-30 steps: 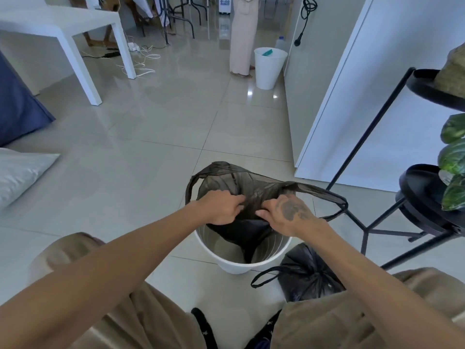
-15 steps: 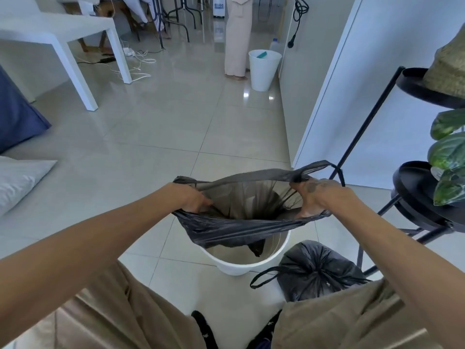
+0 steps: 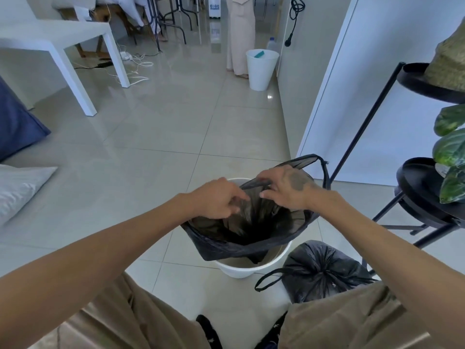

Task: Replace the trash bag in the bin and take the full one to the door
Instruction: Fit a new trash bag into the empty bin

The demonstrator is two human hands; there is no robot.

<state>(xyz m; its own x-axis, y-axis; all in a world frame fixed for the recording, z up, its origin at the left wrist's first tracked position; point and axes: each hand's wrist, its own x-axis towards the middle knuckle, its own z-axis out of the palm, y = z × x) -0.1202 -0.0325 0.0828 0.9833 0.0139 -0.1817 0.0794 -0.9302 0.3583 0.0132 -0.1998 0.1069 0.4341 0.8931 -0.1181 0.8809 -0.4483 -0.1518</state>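
Observation:
A white round bin stands on the tiled floor in front of me. A thin black trash bag hangs open in its mouth, its near edge draped over the front of the rim. My left hand pinches the bag's far edge at the left. My right hand grips the same edge beside it, with one bag handle looping up behind it. A full, tied black trash bag sits on the floor just right of the bin.
A black metal plant stand with green leaves is close on the right. A white wall panel is behind it. A second white bin stands further back, a white table and cables at the back left, cushions at the left.
My hands, spread wide half a second ago stretching the bag open, have come together at the bag's far edge. The near edge now hangs over the bin's front rim.

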